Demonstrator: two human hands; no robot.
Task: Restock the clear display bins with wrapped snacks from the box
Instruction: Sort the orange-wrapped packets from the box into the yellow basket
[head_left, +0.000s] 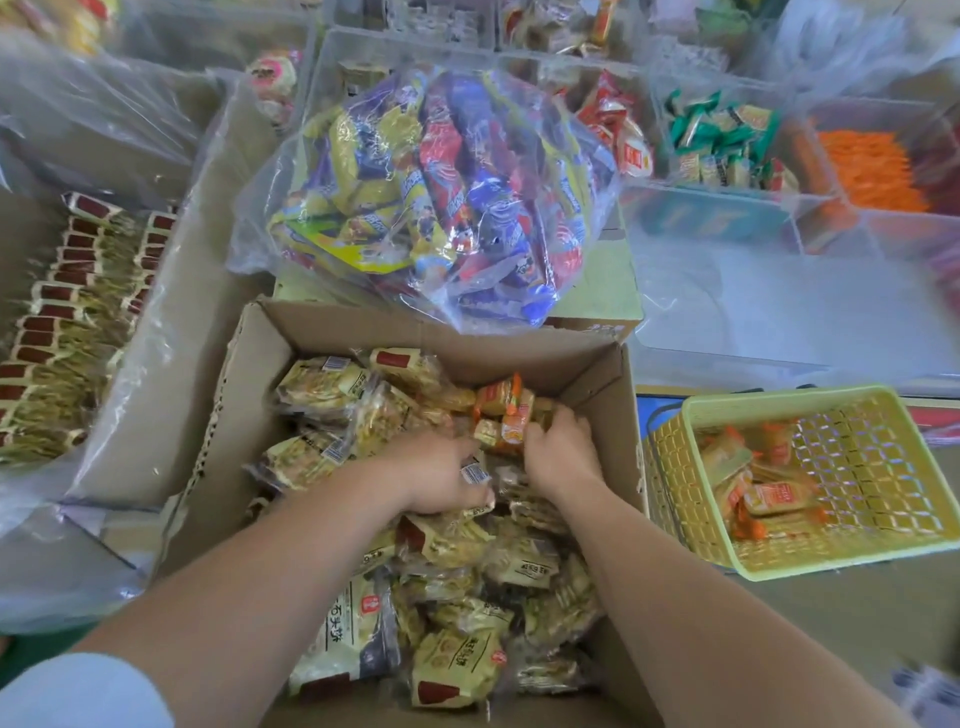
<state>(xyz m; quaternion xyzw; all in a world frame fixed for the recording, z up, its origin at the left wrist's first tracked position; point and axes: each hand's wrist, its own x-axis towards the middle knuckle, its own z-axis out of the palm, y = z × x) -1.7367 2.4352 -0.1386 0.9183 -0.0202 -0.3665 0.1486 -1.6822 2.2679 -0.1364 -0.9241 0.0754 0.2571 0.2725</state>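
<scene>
Plainly the cardboard box (597, 384) holds the wrapped snacks (457, 551), with the clear display bins (727, 208) beyond its far edge. A bulging clear bag (431, 197) overhangs that edge and might slide in if nudged. Near the far right corner, close together, the left hand (436, 473) curls round heaped snacks and the right hand (558, 452) clutches orange packets (501, 410). Slick wrappers could spill from an overfull grab.

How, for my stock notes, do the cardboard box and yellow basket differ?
The cardboard box has solid brown walls; the yellow basket is plastic lattice. The box is heaped with wrapped snacks; the basket holds a few orange packs. Both are open-topped and hold wrapped snacks.
</scene>
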